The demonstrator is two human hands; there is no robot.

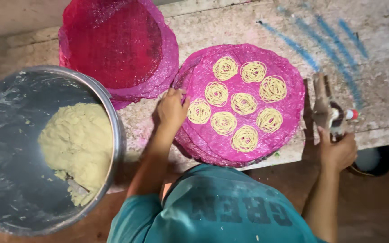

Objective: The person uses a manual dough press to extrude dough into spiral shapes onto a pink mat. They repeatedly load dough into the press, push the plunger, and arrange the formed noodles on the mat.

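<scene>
Head | left hand on mat rim | right hand grips press

We reach our left hand forward, arm nearly straight, fingers bent downward; our right hand sits lower, fingers curled tight.

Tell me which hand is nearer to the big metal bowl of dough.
Left. The left hand grips the pink mat's edge, just right of the bowl. The right hand holds a press far across the table.
</scene>
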